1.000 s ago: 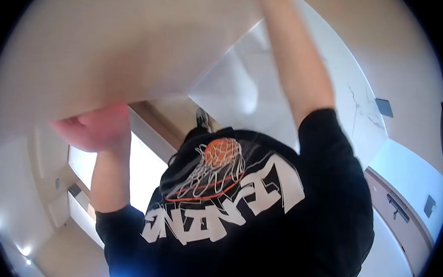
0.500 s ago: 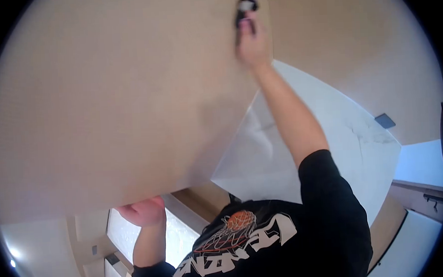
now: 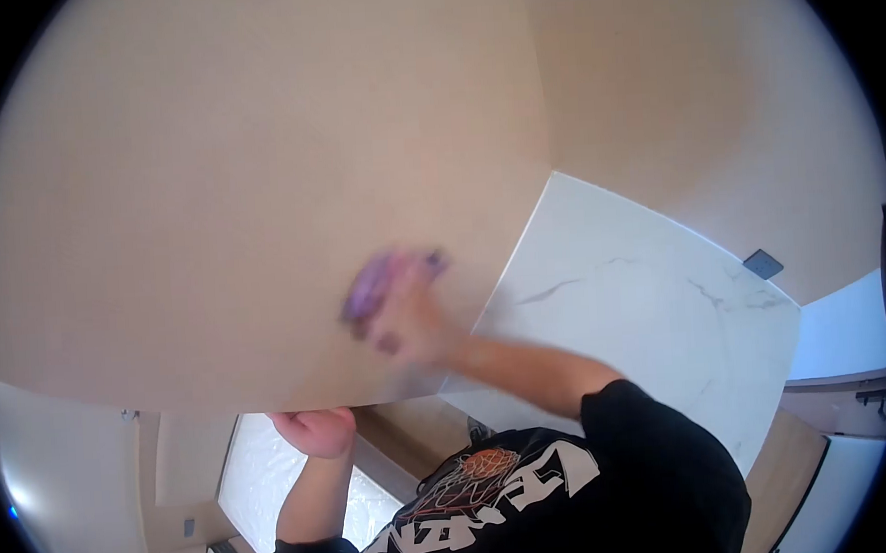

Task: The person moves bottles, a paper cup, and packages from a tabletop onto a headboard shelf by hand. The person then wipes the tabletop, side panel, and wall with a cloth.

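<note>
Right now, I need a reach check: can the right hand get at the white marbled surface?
Probably yes: nothing visible blocks the right hand from the white marbled surface, though it seems to hold a blurred purplish object.

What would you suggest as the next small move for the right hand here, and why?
I'd probably make one short, flat stroke across the beige panel with the purple item: the right hand holds it against or just over the panel (blur hides which), and the left hand is at the panel's edge, perhaps for support.
</note>
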`<state>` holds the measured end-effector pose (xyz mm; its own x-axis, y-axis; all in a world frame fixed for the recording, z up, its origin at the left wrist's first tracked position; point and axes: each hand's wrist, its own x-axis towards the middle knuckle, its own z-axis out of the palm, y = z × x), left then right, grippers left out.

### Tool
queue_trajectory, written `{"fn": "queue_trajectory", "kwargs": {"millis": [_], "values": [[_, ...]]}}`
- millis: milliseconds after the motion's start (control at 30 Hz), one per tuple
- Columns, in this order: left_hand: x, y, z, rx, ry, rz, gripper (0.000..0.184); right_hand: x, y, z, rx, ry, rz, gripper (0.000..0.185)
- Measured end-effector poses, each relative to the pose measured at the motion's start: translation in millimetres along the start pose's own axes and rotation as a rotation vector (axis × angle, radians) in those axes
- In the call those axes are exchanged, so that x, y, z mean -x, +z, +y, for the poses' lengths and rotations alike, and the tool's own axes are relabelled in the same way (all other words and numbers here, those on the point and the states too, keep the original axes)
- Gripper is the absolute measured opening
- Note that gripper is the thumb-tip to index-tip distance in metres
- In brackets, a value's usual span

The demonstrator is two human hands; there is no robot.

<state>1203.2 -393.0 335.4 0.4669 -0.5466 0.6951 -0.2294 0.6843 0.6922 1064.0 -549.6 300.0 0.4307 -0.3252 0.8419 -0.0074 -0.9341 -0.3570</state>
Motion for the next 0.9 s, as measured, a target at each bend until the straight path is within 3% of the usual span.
{"fn": "queue_trajectory", "kwargs": {"millis": [33, 100, 200, 233, 333, 400, 467, 500, 567, 600, 667, 767, 800, 867, 900], "values": [[2, 7, 7, -0.053, -0.040, 0.057, 0.027, 1, 8, -40, -0.108, -0.132, -0.030, 0.022], [6, 20, 25, -0.156, -0.117, 0.168, 0.025, 33, 41, -80, -0.168, -0.171, 0.106, 0.017], [5, 27, 27, 0.048, -0.199, 0.193, 0.032, 32, 40, -65, -0.228, -0.040, 0.044, 0.019], [5, 11, 17, 0.098, -0.134, 0.084, 0.033, 8, 2, -45, -0.212, 0.088, -0.218, 0.024], [7, -1, 3, 0.138, -0.091, 0.029, 0.035, 12, 10, 103, -0.193, 0.320, 0.618, 0.019], [-1, 12, 10, 0.198, -0.122, 0.058, 0.038, -33, -68, 156, -0.278, 0.688, 0.675, 0.032], [-5, 17, 9, 0.213, -0.144, 0.054, 0.041, -37, -93, 269, -0.122, 0.520, 0.745, 0.040], [-4, 13, 8, 0.196, -0.145, 0.038, 0.043, -43, -107, 285, -0.124, 0.468, 0.754, 0.042], [-3, 8, 7, 0.170, -0.142, 0.027, 0.045, -40, -112, 296, -0.273, 0.572, 0.768, 0.041], [-3, 5, 7, 0.162, -0.137, 0.037, 0.045, -43, -113, 294, -0.351, 0.619, 0.773, 0.041], [-1, 5, 2, 0.155, -0.122, 0.041, 0.045, -42, -93, 297, -0.075, 0.529, 0.871, 0.039], [-4, 5, 3, 0.162, -0.122, 0.006, 0.043, -28, -48, 198, -0.014, 0.517, 0.798, 0.035], [-5, 4, 5, 0.190, -0.127, 0.004, 0.042, -15, -24, 150, -0.198, 0.530, 0.714, 0.036], [-1, 0, 4, 0.188, -0.115, -0.008, 0.042, 31, 30, 80, -0.077, 0.328, 0.462, 0.047], [1, -7, 2, 0.159, -0.092, -0.022, 0.042, 38, 39, 31, -0.176, 0.410, 0.238, 0.047]]}}
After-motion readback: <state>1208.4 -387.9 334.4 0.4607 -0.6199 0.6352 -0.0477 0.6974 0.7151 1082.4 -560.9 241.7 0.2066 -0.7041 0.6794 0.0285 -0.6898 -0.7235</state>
